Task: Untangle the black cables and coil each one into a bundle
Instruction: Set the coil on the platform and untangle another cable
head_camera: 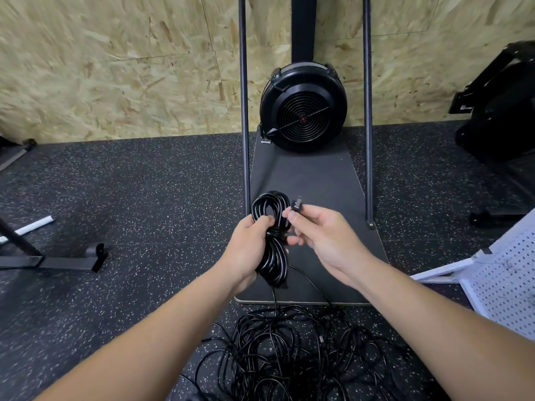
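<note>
Much speckled rubber floor (144, 198); chipboard wall (115, 68)

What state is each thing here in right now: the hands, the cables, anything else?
Left hand: grips the coiled bundle around its middle.
Coiled bundle: wound in loops, held off the floor.
Right hand: fingers pinch the plug.
Plug: raised beside the bundle.
Tangled cables: loose heap on the floor.
Fan: cannot tell if spinning.
</note>
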Available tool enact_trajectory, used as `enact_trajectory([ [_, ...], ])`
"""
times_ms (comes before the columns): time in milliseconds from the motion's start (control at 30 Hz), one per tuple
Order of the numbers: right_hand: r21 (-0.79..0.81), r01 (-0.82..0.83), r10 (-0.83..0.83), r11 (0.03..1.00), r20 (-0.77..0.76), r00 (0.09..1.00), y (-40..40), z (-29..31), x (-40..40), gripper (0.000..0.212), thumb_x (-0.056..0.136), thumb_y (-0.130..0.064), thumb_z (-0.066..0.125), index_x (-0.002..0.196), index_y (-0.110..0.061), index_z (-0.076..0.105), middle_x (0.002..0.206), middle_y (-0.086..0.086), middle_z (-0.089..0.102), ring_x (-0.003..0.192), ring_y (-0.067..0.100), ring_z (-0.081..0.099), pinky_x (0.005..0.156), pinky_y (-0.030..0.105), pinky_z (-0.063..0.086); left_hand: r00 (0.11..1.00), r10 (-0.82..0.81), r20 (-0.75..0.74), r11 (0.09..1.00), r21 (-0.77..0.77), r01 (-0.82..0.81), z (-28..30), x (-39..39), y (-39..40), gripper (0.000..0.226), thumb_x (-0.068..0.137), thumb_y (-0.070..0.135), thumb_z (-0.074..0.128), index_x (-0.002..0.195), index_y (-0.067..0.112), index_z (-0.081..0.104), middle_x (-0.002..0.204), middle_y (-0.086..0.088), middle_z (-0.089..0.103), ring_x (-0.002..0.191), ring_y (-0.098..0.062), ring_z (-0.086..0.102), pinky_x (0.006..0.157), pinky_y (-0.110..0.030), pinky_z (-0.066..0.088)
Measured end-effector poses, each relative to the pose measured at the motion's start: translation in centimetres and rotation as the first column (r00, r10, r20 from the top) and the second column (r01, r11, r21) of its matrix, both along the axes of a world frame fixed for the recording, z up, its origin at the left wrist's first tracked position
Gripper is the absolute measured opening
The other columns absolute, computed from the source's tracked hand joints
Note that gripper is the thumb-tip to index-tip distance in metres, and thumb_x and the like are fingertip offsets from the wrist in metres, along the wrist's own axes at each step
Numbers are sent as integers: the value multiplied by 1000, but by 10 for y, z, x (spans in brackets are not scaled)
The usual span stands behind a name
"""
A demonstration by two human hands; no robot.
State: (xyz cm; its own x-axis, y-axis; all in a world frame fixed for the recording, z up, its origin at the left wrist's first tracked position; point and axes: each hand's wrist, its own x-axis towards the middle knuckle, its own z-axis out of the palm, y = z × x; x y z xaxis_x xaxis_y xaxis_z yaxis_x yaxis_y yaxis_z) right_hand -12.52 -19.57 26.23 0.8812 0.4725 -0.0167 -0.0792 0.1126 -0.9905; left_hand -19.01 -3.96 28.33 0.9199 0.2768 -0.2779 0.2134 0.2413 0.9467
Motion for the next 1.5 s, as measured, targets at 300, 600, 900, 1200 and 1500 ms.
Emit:
enact_trajectory([
  [300,-108,19,7,994,237,971,3,29,4,21,103,-10,76,86,3,76,56,5,55,53,18,49,58,29,50,996,-85,27,996,40,84,6,1,1,27,114,13,45,111,4,70,99,-21,79,90,-29,78,62,-35,60],
  [600,-334,-16,126,942,310,942,8,25,1,15,106,-32,72,100,-26,84,75,9,75,75,29,72,90,45,58,1000,-28,-6,941,337,28,-21,5,16,45,98,57,57,112,17,70,112,-19,74,95,-25,68,85,-49,54],
  [900,-220,76,-61,972,75,995,9,30,3,12,94,-26,87,88,-15,87,62,13,66,60,22,62,78,40,53,998,-7,-57,1000,-11,7,-14,-1,1,34,104,30,57,123,4,70,102,-13,77,93,-22,70,85,-41,55],
  [1200,-386,220,-160,896,181,970,2,39,5,20,91,-26,89,81,-10,81,60,9,73,51,20,72,55,25,56,999,38,40,986,-163,-31,-19,2,-16,19,95,23,68,109,11,64,103,-20,73,100,-33,66,107,-61,52],
  [1500,-435,162,-117,886,128,985,-2,44,11,22,91,-30,89,82,-11,81,62,10,74,54,21,72,66,33,63,998,-50,-25,947,-319,39,-7,3,-8,47,105,23,52,139,-6,67,119,-18,74,102,-24,72,94,-40,51],
])
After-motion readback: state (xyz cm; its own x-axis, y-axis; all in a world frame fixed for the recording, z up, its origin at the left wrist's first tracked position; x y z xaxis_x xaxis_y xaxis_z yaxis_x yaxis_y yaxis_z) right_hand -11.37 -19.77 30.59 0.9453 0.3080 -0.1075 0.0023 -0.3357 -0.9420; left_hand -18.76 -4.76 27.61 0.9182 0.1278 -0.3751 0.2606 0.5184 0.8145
